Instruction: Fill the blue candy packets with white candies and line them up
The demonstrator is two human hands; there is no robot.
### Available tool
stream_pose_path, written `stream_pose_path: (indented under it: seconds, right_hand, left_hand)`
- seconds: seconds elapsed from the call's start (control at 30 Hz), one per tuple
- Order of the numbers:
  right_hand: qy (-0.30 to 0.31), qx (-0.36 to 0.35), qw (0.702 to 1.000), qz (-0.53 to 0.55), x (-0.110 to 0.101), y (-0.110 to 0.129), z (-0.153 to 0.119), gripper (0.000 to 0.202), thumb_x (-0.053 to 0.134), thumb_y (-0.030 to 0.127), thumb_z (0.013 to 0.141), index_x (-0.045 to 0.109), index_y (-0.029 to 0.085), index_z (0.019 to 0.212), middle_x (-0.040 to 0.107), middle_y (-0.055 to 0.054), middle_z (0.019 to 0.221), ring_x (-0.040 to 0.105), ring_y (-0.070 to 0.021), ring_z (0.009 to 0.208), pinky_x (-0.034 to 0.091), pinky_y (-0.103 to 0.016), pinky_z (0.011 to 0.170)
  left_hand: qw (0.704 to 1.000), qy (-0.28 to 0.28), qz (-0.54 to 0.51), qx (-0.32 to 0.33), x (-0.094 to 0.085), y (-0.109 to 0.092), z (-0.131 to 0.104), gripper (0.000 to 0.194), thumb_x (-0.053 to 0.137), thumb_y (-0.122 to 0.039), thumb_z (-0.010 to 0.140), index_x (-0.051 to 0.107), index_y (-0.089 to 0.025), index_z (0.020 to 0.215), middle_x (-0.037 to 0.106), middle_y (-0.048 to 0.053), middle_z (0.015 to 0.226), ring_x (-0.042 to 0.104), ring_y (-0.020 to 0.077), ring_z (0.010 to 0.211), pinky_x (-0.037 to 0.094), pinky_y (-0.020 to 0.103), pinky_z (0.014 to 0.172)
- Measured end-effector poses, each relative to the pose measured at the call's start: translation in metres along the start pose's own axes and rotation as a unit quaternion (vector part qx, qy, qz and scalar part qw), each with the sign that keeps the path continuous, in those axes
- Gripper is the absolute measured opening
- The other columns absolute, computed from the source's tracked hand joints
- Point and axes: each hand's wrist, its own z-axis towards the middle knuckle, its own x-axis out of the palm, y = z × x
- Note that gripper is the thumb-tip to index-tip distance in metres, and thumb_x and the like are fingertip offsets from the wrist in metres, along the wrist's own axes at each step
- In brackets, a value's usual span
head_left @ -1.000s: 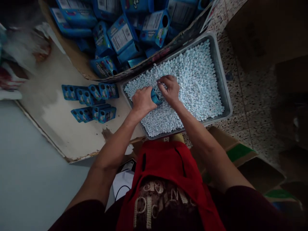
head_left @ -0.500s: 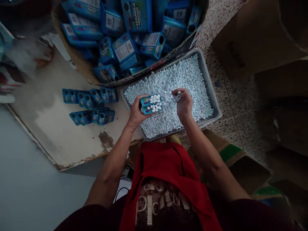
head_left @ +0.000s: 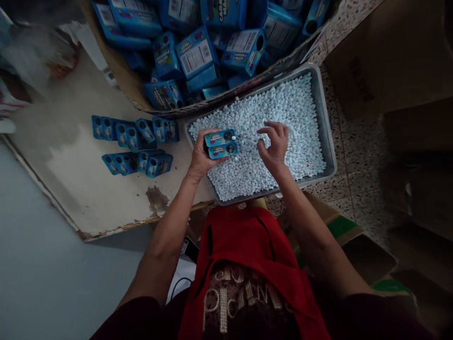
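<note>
Two small blue candy boxes (head_left: 217,145) sit side by side in my left hand (head_left: 201,156), its fingers wrapped round them. Dark round holes show in their top faces, and a white candy rests at the edge of one hole. Below them is a grey metal tray (head_left: 330,141) filled with small pale candies (head_left: 262,170). My right hand (head_left: 276,146) hovers over the candies, fingers apart and curved, with nothing visible in it.
A large cardboard box (head_left: 127,89) full of blue candy boxes (head_left: 194,54) stands behind the tray. Several more blue boxes (head_left: 159,165) stand in two rows on the worn white table (head_left: 88,189) at the left. Brown cartons (head_left: 385,61) are at the right, above a speckled floor.
The white candies heaped on top of the two held boxes are gone, and their holes show. My right hand has opened and let go of its candies. The view has shifted slightly.
</note>
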Motion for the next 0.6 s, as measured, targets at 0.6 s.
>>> stream_pose_path:
  seconds: [0.6]
  right_hand:
    - [-0.035, 0.248, 0.915, 0.315, 0.084, 0.018, -0.005, 0.052, 0.069, 0.072, 0.084, 0.070, 0.024, 0.102, 0.073, -0.006, 0.101, 0.068, -0.0254, 0.098, 0.057, -0.048, 0.100]
  left_hand:
    - [0.946, 0.052, 0.305, -0.097, -0.015, -0.022, -0.006, 0.069, 0.091, -0.015, 0.065, 0.063, -0.023, 0.128, 0.068, 0.011, 0.123, 0.066, 0.0362, 0.119, 0.055, 0.050, 0.106]
